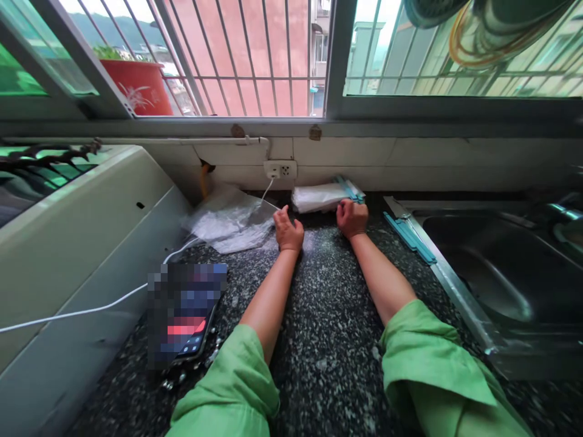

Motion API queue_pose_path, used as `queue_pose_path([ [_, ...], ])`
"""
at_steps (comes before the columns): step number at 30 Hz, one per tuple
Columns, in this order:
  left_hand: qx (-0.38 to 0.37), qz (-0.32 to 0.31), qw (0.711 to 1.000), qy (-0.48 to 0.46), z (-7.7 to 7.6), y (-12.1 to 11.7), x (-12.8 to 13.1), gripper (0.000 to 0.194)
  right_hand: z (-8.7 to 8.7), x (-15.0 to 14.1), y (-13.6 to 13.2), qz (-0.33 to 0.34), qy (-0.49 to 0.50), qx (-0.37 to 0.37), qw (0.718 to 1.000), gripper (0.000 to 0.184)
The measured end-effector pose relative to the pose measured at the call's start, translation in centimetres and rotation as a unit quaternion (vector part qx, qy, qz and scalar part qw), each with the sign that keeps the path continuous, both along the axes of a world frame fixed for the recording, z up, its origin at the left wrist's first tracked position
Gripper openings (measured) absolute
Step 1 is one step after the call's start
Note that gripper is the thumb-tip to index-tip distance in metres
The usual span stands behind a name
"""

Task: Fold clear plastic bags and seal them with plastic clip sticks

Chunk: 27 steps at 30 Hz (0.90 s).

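Observation:
Clear, crinkled plastic bags (232, 221) lie in a loose pile at the back left of the speckled dark counter (319, 340). My left hand (289, 232) is closed at the pile's right edge, its fingertips on a bag's corner. To its right, a neat stack of whitish plastic bags (316, 198) with teal strips (350, 189) along one end lies by the wall. My right hand (353, 217) is closed in a fist against the near side of that strip end; its fingers hide whatever they hold.
A phone (195, 309), partly blurred out, lies front left. A white cable (113, 301) runs from the left toward the bags, near the wall socket (286, 170). Loose teal strips (410, 237) lie beside the metal sink (483, 279). A pale appliance (136, 206) borders the left.

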<state>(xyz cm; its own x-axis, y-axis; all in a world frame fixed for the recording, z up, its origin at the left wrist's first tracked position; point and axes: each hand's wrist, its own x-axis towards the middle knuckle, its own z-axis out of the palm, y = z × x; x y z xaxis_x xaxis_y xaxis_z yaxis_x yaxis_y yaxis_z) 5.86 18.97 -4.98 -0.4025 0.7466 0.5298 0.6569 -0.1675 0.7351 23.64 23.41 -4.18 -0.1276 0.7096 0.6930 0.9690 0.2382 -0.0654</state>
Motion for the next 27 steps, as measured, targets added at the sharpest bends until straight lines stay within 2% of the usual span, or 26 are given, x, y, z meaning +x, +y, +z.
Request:
queue_pose_path([
  [2, 0.010, 0.038, 0.999, 0.009, 0.2, -1.0, -0.9, 0.048, 0.1, -2.1, -1.1, 0.107, -0.093, -0.023, 0.990, 0.027],
  [3, 0.008, 0.056, 0.998, 0.013, 0.3, -1.5, -1.3, 0.046, 0.1, -3.4, -1.7, 0.135, -0.112, -0.027, 0.984, 0.025],
  [6, -0.032, 0.103, 0.994, 0.009, 0.6, -3.2, -2.5, 0.038, 0.1, -8.0, -3.3, 0.193, -0.147, -0.029, 0.970, 0.023],
  [9, -0.073, 0.131, 0.989, 0.006, 0.7, -4.8, -3.5, 0.029, 0.2, -12.1, -4.2, 0.279, -0.194, -0.046, 0.939, 0.025],
  [12, -0.082, 0.132, 0.988, 0.025, 0.5, -6.2, -4.6, 0.027, 0.4, -14.5, -4.7, 0.300, -0.192, -0.096, 0.930, 0.028],
  [15, -0.088, 0.126, 0.986, 0.061, 0.4, -7.5, -5.5, 0.027, 0.7, -15.0, -5.2, 0.299, -0.183, -0.114, 0.930, 0.033],
  [20, -0.148, 0.107, 0.972, 0.149, 0.8, -8.9, -5.8, 0.024, 0.7, -13.9, -6.6, 0.287, -0.184, -0.115, 0.933, 0.035],
  [27, -0.187, 0.078, 0.960, 0.194, 1.4, -9.1, -5.2, 0.035, 0.3, -12.5, -8.4, 0.255, -0.183, -0.125, 0.941, 0.032],
])
